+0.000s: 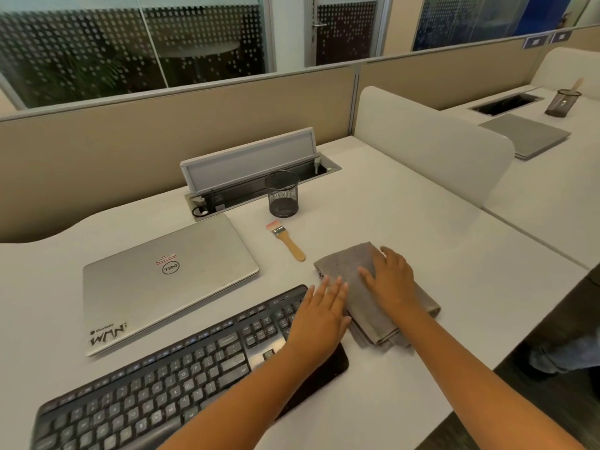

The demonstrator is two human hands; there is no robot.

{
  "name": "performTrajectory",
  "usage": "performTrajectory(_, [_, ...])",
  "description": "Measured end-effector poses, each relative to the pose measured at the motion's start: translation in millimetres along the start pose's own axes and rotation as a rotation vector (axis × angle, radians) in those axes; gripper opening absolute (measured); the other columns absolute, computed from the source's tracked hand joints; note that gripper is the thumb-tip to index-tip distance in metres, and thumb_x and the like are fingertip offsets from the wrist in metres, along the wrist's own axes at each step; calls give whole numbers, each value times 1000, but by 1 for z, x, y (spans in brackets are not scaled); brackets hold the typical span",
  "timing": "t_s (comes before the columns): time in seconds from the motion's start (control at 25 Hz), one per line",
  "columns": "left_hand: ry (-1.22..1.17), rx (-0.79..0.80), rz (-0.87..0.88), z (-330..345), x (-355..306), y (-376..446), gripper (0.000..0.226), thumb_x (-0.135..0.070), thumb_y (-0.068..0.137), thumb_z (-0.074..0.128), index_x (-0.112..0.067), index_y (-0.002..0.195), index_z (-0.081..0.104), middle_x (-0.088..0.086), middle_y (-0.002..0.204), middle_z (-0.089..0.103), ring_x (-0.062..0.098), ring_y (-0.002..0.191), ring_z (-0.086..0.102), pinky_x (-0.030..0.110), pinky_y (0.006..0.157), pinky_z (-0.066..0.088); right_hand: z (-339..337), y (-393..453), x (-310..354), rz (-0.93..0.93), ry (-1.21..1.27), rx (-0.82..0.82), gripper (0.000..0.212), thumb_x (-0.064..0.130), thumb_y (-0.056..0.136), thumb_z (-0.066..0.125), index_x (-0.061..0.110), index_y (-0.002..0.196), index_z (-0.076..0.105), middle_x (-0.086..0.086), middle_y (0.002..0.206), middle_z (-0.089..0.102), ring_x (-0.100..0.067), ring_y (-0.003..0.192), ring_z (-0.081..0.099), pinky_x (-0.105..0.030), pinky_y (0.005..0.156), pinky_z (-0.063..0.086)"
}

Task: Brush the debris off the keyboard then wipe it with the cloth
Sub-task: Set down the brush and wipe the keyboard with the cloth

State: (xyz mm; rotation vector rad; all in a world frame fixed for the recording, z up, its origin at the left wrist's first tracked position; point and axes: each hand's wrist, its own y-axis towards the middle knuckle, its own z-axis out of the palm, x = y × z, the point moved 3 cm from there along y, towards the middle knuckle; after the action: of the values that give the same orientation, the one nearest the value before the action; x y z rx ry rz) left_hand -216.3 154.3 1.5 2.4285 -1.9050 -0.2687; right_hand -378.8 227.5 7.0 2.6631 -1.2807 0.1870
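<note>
White desk (406,222): both the left hand (321,315) and right hand (391,280) lie flat-fingered, gripping nothing, on the folded cloth (344,264); best leave it and take the brush (287,240) to the keyboard (162,375) first.

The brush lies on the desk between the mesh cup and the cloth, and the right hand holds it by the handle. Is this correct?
Not quite. In the head view the brush does lie between the mesh cup and the cloth, but no hand holds it. The right hand rests flat on the cloth.

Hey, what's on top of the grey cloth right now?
Both hands: the right hand lies flat on the cloth, the left hand covers its near-left edge. The cloth beneath them is hidden.
</note>
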Motion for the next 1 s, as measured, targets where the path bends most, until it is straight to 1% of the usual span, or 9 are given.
performTrajectory(0.12, [74,-68,-102,-18,29,-2,60,-45,89,31,-12,135,50,5,140,50,24,130,46,44,102,38,1,2,40,-134,22,12,72,62,92,16,22,151,13,-12,157,12,-29,145,8,-46,117,3])
performTrajectory(0.2, [113,-100,-144,-29,49,-5,60,-46,90,31,-11,138,43,7,142,47,26,132,43,46,104,33,2,8,64,-206,40,4,91,73,78,-4,22,151,12,-12,158,7,-30,146,0,-47,116,-2])
performTrajectory(0.36, [153,-147,-297,-48,93,-17,62,-47,93,28,-10,142,33,9,147,40,27,136,36,48,106,27,9,23,103,-306,71,-8,115,77,65,-29,17,150,18,-16,157,8,-34,145,-1,-44,113,-9])
performTrajectory(0.52, [137,-170,-429,-58,130,-34,64,-48,94,24,-12,146,26,8,152,29,27,139,29,47,108,22,13,30,142,-374,31,5,119,76,63,-33,13,150,19,-15,157,11,-34,145,1,-45,112,-10])
performTrajectory(0.56, [121,-167,-454,-59,138,-38,66,-50,94,21,-12,148,21,7,154,21,27,141,22,46,110,17,14,31,151,-392,7,14,120,75,62,-34,13,150,19,-14,157,11,-34,145,1,-45,112,-10])
performTrajectory(0.64, [101,-162,-506,-58,153,-47,69,-55,91,8,-17,149,0,1,155,-7,25,143,-5,40,113,-2,20,32,168,-429,-18,30,119,74,62,-35,12,150,17,-13,158,7,-33,145,-2,-44,111,-12])
performTrajectory(0.72, [72,-162,-557,-59,166,-54,70,-58,84,-7,-22,143,-18,-4,149,-26,20,139,-24,35,111,-16,25,35,184,-458,-15,31,116,74,65,-32,11,150,15,-15,158,3,-34,145,-4,-42,111,-14])
performTrajectory(0.88, [83,-139,-613,-57,185,-59,69,-54,82,-14,-22,142,-19,-3,150,-25,20,139,-24,35,112,-15,35,37,206,-499,-53,66,112,73,66,-32,15,151,12,-18,157,1,-34,145,-5,-42,110,-15])
performTrajectory(1.0, [90,-127,-628,-56,193,-57,64,-55,91,-5,-21,144,-19,-2,149,-27,19,138,-26,37,114,-13,38,42,210,-492,-72,57,96,71,78,-14,18,149,23,-19,156,14,-35,145,8,-48,112,-6])
